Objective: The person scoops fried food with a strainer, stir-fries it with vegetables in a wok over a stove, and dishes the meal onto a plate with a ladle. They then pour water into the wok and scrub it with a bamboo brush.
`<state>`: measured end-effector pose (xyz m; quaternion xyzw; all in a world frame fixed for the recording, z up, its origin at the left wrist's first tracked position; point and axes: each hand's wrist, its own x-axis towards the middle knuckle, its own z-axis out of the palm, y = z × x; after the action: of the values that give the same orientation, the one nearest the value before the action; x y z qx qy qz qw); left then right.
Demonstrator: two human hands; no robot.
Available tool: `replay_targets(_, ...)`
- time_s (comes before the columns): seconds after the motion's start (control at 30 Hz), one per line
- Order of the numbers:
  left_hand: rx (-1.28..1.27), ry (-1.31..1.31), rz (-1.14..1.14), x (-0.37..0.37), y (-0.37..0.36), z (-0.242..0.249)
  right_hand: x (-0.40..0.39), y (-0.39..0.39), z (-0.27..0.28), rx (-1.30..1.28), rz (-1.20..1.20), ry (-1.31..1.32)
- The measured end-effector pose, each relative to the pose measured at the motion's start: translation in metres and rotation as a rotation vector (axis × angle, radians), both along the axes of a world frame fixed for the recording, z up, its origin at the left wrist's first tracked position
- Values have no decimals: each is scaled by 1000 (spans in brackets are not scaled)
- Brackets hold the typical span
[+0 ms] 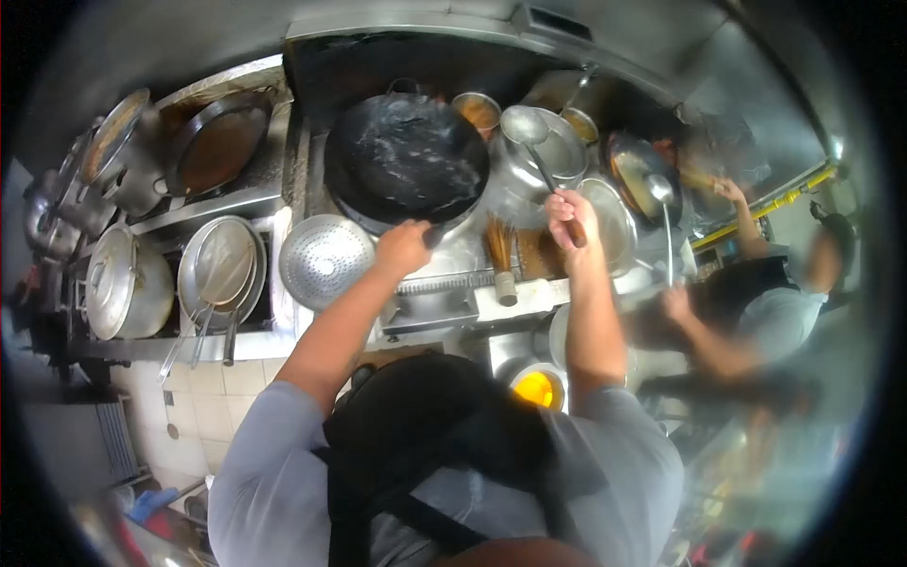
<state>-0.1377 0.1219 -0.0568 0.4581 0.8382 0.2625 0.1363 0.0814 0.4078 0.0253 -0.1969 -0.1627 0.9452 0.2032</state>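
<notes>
My left hand is closed round the handle at the near edge of a large black wok, whose inside looks wet, with whitish streaks. In my right hand is the brown handle of a metal ladle; its bowl is over the near left part of a round metal pot. Between my hands a bamboo brush lies on the counter beside a brown block. A perforated metal strainer sits just left of my left forearm.
Left are a lidded pot, a sieve and a dark pan. Small containers stand behind. At right a co-worker holds a ladle over another wok. Below the counter is a bowl of yellow liquid.
</notes>
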Motion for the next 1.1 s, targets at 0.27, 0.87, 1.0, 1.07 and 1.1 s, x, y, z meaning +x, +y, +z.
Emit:
replay_targets(0.27, 60, 48, -20, -3, 0, -6, -2, -108, 20, 554, 88, -470)
replay_targets(0.87, 115, 68, 96, 4, -10, -6, -46, 84, -78, 28, -222, -245)
replay_targets(1.0, 87, 41, 72, 2, -11, -5, -30, 55, -39, 15, -158, -30)
replay_targets(1.07, 80, 50, 70, -2, -9, -15, -17, 35, -21, 25, -90, -24)
replay_targets(1.1, 75, 52, 71, -3, -8, -17, -12, 26, -10, 37, -19, -24)
